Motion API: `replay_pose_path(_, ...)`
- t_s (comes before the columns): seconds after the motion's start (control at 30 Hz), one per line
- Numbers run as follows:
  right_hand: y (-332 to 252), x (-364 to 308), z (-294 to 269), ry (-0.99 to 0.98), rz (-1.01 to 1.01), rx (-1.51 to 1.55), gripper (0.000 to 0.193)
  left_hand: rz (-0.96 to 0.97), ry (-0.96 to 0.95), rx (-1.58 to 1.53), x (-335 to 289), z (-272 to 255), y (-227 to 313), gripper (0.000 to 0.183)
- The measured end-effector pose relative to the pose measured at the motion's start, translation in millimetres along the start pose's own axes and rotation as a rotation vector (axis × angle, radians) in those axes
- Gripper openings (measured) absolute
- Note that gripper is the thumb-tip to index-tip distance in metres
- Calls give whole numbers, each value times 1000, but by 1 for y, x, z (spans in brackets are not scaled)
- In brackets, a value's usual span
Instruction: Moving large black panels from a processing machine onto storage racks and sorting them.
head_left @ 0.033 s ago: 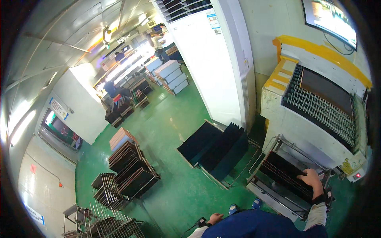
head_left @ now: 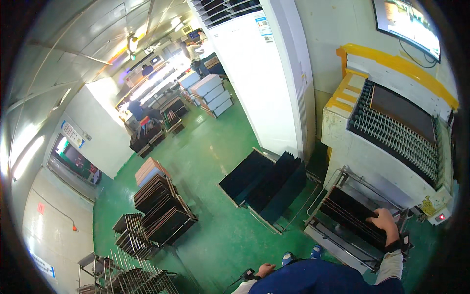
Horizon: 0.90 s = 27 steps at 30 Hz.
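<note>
The right hand (head_left: 385, 221) is closed in a grip over the top edges of dark panels (head_left: 350, 215) racked upright; thin, stiff, probably scratch-prone, best held by edges. The left hand (head_left: 266, 269) hangs loosely curled, empty.

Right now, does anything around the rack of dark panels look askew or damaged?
Nothing stands out. The right hand rests on the dark panels standing in the metal rack cart; the left hand hangs free by the green floor.
</note>
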State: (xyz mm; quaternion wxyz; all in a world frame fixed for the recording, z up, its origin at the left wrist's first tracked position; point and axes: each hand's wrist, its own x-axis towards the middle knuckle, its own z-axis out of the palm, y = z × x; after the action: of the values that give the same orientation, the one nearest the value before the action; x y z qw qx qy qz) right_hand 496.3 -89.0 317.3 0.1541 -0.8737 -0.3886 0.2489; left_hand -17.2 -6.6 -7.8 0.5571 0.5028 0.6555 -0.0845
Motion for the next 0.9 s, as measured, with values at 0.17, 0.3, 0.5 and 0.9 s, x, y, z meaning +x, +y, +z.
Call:
replay_pose_path(0.17, 3, 2, 3, 9, -2, -32, 41, 29, 11, 92, 9, 3, -8, 49)
replay_pose_path(0.3, 1, 1, 1, 15, -11, -23, 42, 32, 20, 109, 8, 3, -8, 48)
replay_pose_path(0.5, -5, -4, -3, 8, 21, -33, 42, -8, -4, -7, -18, -4, 17, 47)
replay_pose_path(0.9, 1, -4, 0, -41, -31, 29, 41, 30, 29, -9, 15, 10, -15, 49)
